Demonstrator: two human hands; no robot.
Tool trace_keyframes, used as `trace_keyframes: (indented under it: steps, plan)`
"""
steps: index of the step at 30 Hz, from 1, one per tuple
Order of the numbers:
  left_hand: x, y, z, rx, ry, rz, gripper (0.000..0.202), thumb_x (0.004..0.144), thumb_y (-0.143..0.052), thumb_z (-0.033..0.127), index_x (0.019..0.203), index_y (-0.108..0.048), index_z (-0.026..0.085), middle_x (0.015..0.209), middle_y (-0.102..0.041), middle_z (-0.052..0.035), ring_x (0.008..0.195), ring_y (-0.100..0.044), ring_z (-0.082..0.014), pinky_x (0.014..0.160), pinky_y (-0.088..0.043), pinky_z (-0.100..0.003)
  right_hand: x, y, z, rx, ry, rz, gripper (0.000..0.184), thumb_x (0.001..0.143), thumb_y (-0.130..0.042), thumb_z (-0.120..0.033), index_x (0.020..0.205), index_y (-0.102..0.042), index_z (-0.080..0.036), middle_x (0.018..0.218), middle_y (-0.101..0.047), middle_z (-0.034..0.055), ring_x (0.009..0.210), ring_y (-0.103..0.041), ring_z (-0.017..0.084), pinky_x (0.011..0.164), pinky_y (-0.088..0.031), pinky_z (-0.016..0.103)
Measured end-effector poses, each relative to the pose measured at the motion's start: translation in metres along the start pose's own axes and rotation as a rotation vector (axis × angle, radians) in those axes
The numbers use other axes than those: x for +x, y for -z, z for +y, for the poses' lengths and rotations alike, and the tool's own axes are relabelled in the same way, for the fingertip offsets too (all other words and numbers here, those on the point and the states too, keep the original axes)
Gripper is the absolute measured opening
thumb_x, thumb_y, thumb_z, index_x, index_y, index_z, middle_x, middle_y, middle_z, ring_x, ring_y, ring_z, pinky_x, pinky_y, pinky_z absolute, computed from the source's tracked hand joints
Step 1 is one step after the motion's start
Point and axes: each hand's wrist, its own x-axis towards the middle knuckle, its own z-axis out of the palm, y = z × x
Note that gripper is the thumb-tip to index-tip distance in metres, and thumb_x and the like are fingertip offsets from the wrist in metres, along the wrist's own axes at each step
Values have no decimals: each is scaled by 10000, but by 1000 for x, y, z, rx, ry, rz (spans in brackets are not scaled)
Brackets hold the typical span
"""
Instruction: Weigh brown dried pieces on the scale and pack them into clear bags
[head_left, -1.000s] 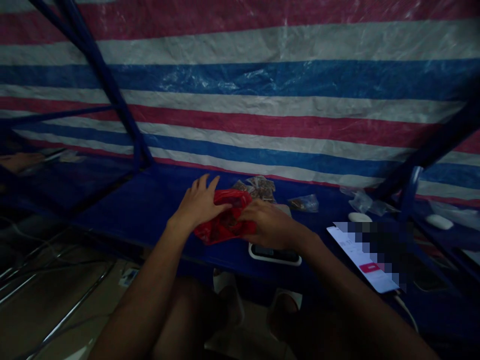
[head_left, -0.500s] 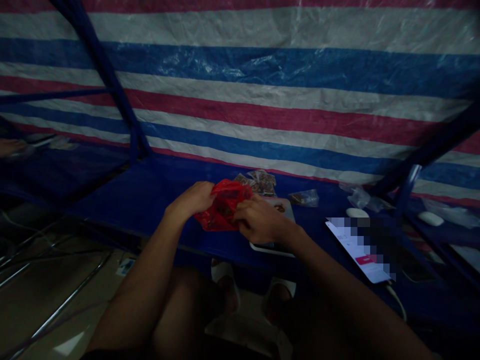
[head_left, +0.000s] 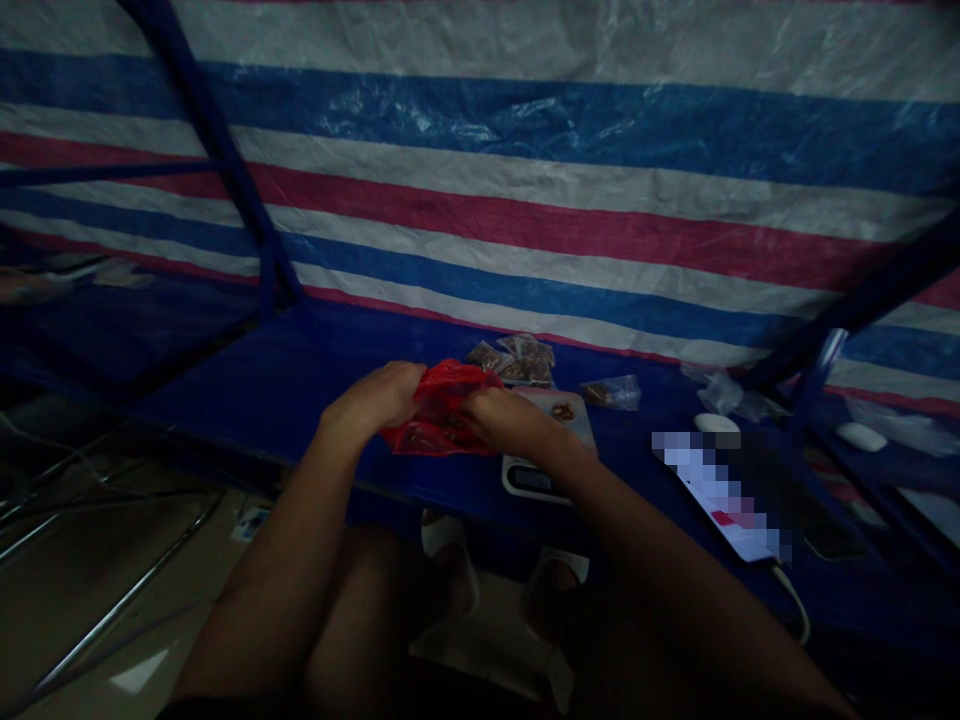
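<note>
There, the left hand [head_left: 384, 392] had its fingers folded tight on the left edge of the red bag [head_left: 441, 408], barely any gap in that grip. The right hand [head_left: 516, 420] was curled at the opposite side, knuckles up, fingertips lost in the red folds, so from where I sat I couldn't tell whether they pinched plastic, contents or nothing.

And the bag itself: thin, limp, shiny film, light by my reckoning, likely to slip and sag, easy to tear if yanked. I judged the gathered rim the place to hold, one side per hand. Dark stuff showed dimly inside.

It sat near the front of the blue table [head_left: 315, 365], just left of the white scale [head_left: 583, 432], where a little brown heap [head_left: 562, 411] rested on the plate. Behind, filled clear packets [head_left: 529, 360] lay bunched; one more packet [head_left: 613, 392] lay to the right, apart.
</note>
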Motion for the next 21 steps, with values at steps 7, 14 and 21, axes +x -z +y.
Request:
trace_keyframes:
  steps: [7, 14, 21]
  plan:
    - [-6, 10, 1, -7, 151, 1, 533, 900, -545, 577, 1194, -668, 150, 1196, -737, -192, 1080, -710, -329, 874, -531, -359, -2, 4, -2, -5, 46, 46, 281, 965, -490, -60, 1132, -712, -102, 1166, -732, 177, 1068, -686, 237, 907, -492, 311]
    - [-51, 5, -27, -509, 360, -219, 856, 736, -691, 719, 1359, -496, 166, 1261, -708, -169, 996, -738, -301, 663, -588, -301, -35, 13, -7, 69, 248, 131, 389, 903, -714, -430, 1154, -701, -133, 1121, -722, 137, 1001, -655, 270, 911, -478, 393]
    - [-38, 6, -16, -694, 123, -55, 573, 792, -720, 429, 1272, -537, 175, 984, -734, -54, 748, -705, -200, 591, -559, -271, -35, 0, -14, 26, 279, 159, 212, 1022, -543, -262, 1096, -702, -143, 1130, -710, 134, 1055, -627, 255, 949, -426, 401]
